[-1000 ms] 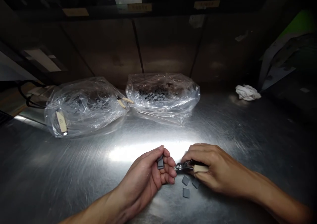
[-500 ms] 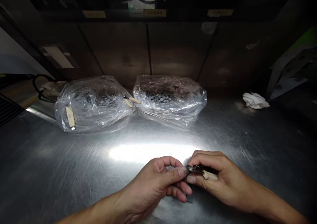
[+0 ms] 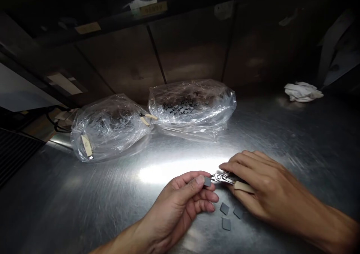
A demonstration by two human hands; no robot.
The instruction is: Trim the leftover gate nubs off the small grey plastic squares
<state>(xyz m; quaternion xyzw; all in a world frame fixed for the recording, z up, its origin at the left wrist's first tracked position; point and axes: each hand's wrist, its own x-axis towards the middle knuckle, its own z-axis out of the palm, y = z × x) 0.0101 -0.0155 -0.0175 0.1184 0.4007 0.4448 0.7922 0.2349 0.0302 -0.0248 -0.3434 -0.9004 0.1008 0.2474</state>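
Note:
My left hand (image 3: 177, 205) pinches a small grey square chip (image 3: 207, 181) between thumb and fingertips. My right hand (image 3: 266, 183) grips small steel pliers (image 3: 225, 177) with a cream-coloured handle, their jaws close to the chip but apparently not touching it. Below the pliers, several similar loose chips (image 3: 224, 208) lie flat on the steel table (image 3: 84, 179), just beyond the fingers of my right hand.
Two clear plastic bags (image 3: 191, 108) of grey chips lie at the back of the table, with a cream-handled tool (image 3: 146, 119) between them. A crumpled white cloth (image 3: 303, 92) lies at the back right. Dark cabinet panels rise behind.
My hands have parted after meeting around the pliers' tip. The left hand now shows one chip at its fingertips, and the loose chips are visible again. The view has tilted.

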